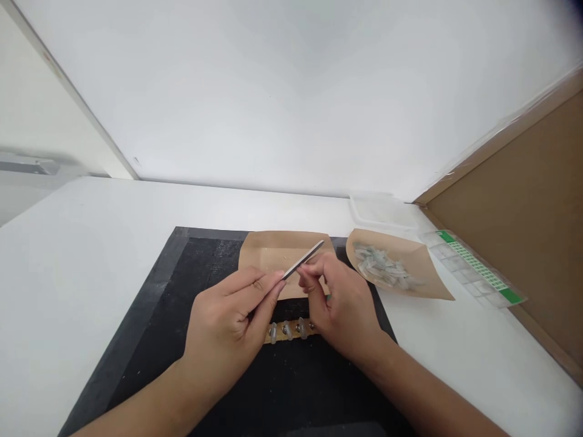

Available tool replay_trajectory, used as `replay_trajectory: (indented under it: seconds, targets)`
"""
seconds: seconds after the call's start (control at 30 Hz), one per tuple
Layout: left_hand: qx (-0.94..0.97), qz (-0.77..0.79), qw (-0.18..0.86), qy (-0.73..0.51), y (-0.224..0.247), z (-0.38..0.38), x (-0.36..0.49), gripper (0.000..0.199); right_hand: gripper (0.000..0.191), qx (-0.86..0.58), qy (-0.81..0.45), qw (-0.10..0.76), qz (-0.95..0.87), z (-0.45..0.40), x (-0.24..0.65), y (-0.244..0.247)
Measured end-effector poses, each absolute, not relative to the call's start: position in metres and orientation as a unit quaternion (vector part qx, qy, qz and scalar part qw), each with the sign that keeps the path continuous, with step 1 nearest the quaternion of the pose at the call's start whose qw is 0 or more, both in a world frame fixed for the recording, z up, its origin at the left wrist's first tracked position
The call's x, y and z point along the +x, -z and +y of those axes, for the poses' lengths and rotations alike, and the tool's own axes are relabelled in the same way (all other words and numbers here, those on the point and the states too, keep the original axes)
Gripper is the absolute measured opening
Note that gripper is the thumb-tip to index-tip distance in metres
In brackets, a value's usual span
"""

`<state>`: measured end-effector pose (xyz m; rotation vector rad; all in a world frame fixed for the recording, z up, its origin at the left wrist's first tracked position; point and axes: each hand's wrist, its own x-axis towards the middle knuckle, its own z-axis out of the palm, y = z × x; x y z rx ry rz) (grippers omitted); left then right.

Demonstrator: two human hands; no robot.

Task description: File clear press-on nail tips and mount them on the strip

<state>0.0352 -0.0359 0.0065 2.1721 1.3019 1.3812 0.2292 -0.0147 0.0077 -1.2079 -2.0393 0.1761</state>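
A thin, flat dark strip with a pale edge [303, 260] slants up to the right above a brown paper tray [285, 241]. My left hand [232, 309] pinches its lower end between thumb and fingers. Close beside the strip's middle, the fingertips of my right hand [344, 303] are pressed together; what lies between them is too small to make out. Below the hands, a narrow gold-brown strip [280, 337] with several clear pieces and small metallic parts lies on the black mat [191, 303], its right end partly covered by my right hand.
At the right, another brown paper tray [432, 273] holds many clear pieces [385, 267]. A clear plastic container [385, 209] stands behind it. A compartmented clear box with a green-and-white label [478, 267] lies farther right, by a brown panel [523, 237]. A white wall rises behind.
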Motion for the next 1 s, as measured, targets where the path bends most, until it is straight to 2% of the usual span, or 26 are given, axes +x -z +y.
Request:
replay_trajectory:
  seconds: [0.73, 0.8, 0.93, 1.0]
  targets:
    - [0.748, 0.470, 0.094, -0.460, -0.010, -0.035, 0.033, 0.018, 0.020, -0.462, -0.025, 0.396, -0.793, -0.010, 0.219, -0.008]
    - [0.749, 0.471, 0.090, -0.458, -0.011, -0.035, 0.033, 0.018, 0.020, -0.444, -0.044, 0.370, -0.815, -0.011, 0.217, -0.009]
    - [0.746, 0.480, 0.085, -0.453, -0.013, -0.036, 0.032, 0.018, 0.019, -0.474, -0.018, 0.406, -0.781, -0.011, 0.215, -0.010]
    - [0.749, 0.475, 0.079, -0.455, -0.013, -0.036, 0.031, 0.018, 0.019, -0.459, -0.041, 0.388, -0.798, -0.011, 0.215, -0.010]
